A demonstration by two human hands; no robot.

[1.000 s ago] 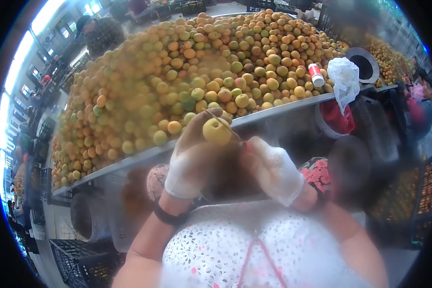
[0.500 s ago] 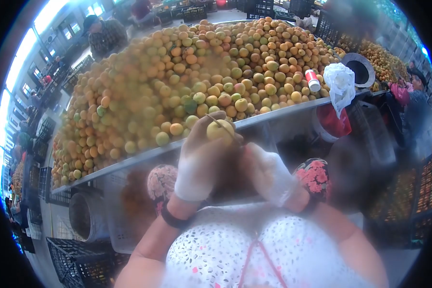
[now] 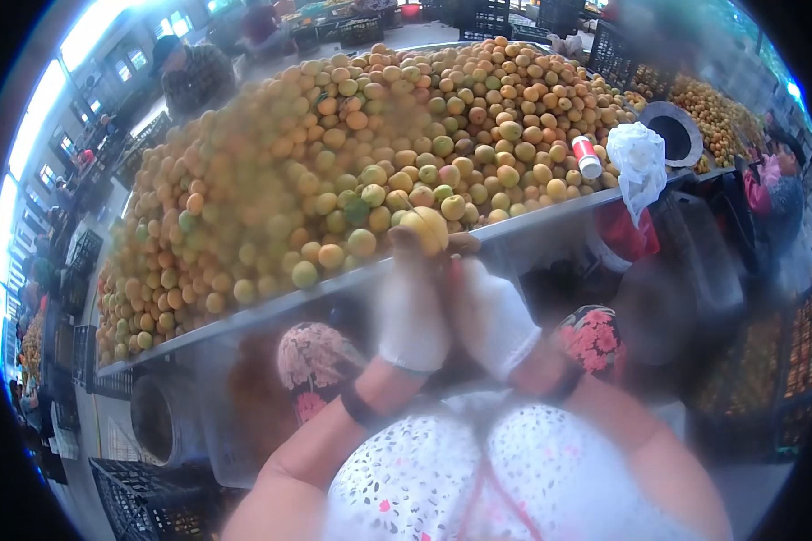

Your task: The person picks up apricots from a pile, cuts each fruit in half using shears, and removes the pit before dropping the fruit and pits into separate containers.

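"How do we stand at the metal rim (image 3: 244, 317)?"

"On its near side, our left hand (image 3: 412, 307) curls part-closed round the fruit (image 3: 426, 231), which overlaps the rim in view; our right hand (image 3: 492, 316) bunches just beside, too blurred to tell its grip."

"Our risk?"

"Slack left fingers could drop it short of the rim; beyond, a shifting heap (image 3: 505, 135) could roll the bottle (image 3: 586, 157)."

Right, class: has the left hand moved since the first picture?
Yes. Judged against the red-and-white bottle lying on the fruit, the left hand has shifted rightward, closer to it.
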